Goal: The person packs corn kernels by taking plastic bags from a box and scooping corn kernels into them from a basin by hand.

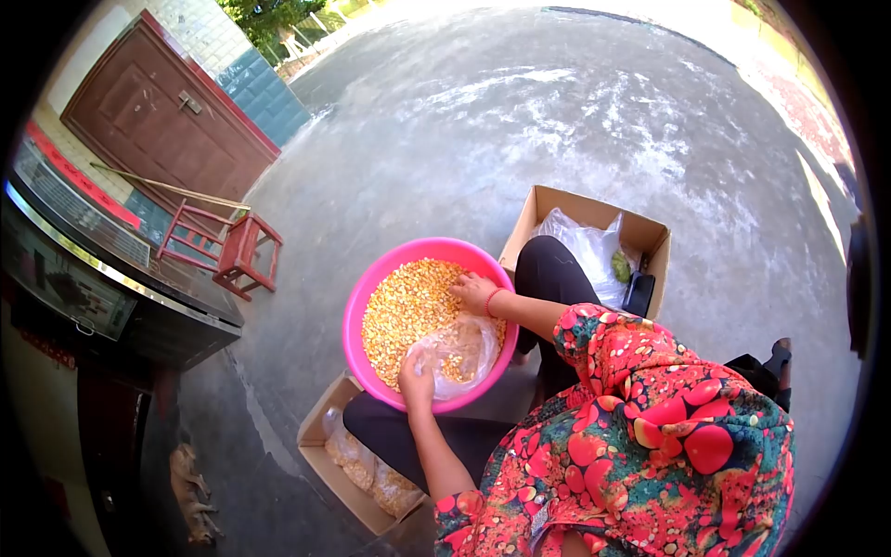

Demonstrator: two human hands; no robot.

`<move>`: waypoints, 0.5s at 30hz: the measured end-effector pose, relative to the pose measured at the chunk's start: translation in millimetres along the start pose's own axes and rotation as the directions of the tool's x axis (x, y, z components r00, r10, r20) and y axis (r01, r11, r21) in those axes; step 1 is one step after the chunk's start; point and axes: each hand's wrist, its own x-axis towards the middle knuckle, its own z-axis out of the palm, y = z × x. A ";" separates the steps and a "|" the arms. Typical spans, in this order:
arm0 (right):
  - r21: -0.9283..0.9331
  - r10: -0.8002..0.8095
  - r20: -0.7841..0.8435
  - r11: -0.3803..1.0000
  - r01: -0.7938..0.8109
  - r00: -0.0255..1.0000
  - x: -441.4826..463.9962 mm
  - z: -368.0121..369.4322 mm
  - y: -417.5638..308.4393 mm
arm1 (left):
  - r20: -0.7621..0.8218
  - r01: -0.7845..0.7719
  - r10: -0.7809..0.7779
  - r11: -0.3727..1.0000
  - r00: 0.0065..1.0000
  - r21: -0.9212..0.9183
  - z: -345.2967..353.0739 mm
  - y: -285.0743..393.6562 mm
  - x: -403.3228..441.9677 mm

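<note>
A pink basin (355, 306) holds a heap of yellow corn kernels (404, 302). Inside it, on the near side, lies a clear plastic bag (478, 348) with some kernels in it. My left hand (416, 379) pinches the bag's edge by the basin's rim. My right hand (476, 292), with a red bracelet at the wrist, is down in the kernels beside the bag. Its fingers curl into the corn, and their tips are partly hidden.
By my left leg a cardboard box (320, 422) holds bags of kernels (371, 478). Another box (654, 241) near my right knee contains plastic bags (589, 246) and a dark object (639, 294). A red wooden chair (243, 251) stands beyond, and an animal (192, 497) lies on the concrete floor.
</note>
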 end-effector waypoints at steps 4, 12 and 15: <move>-0.048 -0.036 -0.092 0.998 0.032 0.995 -0.2 34.2 3.1 | -0.067 -0.011 0.008 0.999 0.998 -0.050 -0.2 -4.9 1.3; -0.080 0.059 0.166 0.996 -0.046 0.984 6.1 34.4 1.0 | -0.052 -0.023 0.024 1.000 0.998 0.012 -6.9 8.2 -4.3; 0.246 0.172 0.026 0.954 -0.173 0.985 16.3 37.8 2.8 | -0.033 -0.012 0.012 1.000 0.999 0.008 -8.5 12.2 -6.1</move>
